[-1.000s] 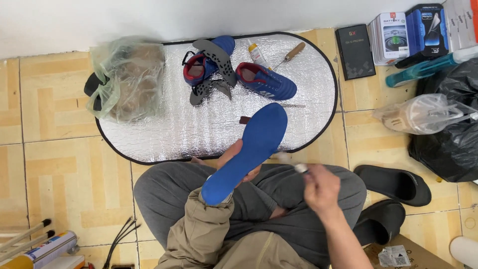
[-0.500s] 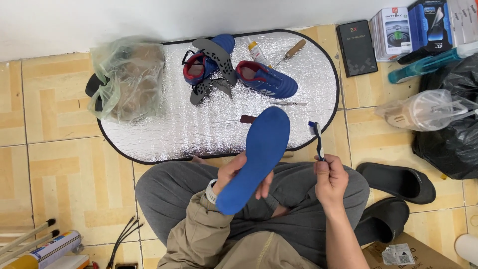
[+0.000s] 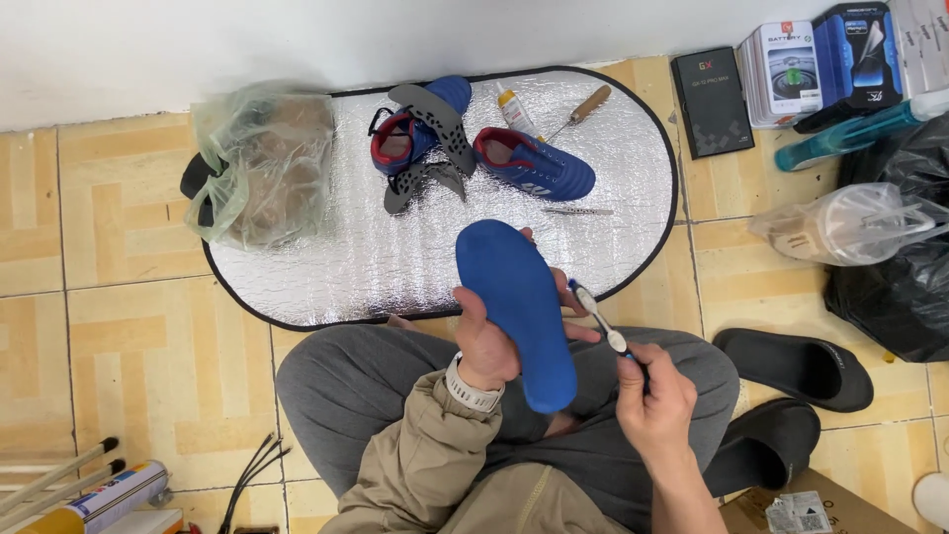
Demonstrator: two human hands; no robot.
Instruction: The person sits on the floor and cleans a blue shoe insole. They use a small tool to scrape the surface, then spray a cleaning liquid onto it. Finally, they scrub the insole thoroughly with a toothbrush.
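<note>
- Gripping: left hand (image 3: pixel 486 344) is clasping the blue insole (image 3: pixel 516 309) from its left edge, fingers wrapping behind; insole is sitting over the lap, toe end pointing toward the silver mat (image 3: pixel 326 259).
- Right hand (image 3: pixel 654 394) is clenching the handle of a toothbrush (image 3: pixel 597 316); bristle head is resting just beside the insole's right edge.
- Pkgs, top right on the tiled floor: flat black box (image 3: pixel 711 101) lying beside the mat; white box w/ green-blue print (image 3: pixel 787 71); dark blue box (image 3: pixel 860 57) next to it; teal bottle (image 3: pixel 855 133) lying on its side below them.
- Clear bag (image 3: pixel 842 223) is leaning on a black bag (image 3: pixel 905 287) at right. Greenish plastic bag (image 3: pixel 261 164) is sitting on the mat's left end.
- Blue shoes (image 3: pixel 534 164) are lying at the mat's far end w/ a wooden-handled tool (image 3: pixel 583 109) nearby.
- Vs. 0.5 s ago: toothbrush was held upright, apart from the insole; it is now tilting in w/ the head at the insole's edge. Insole is staying in the left hand, turned slightly.
</note>
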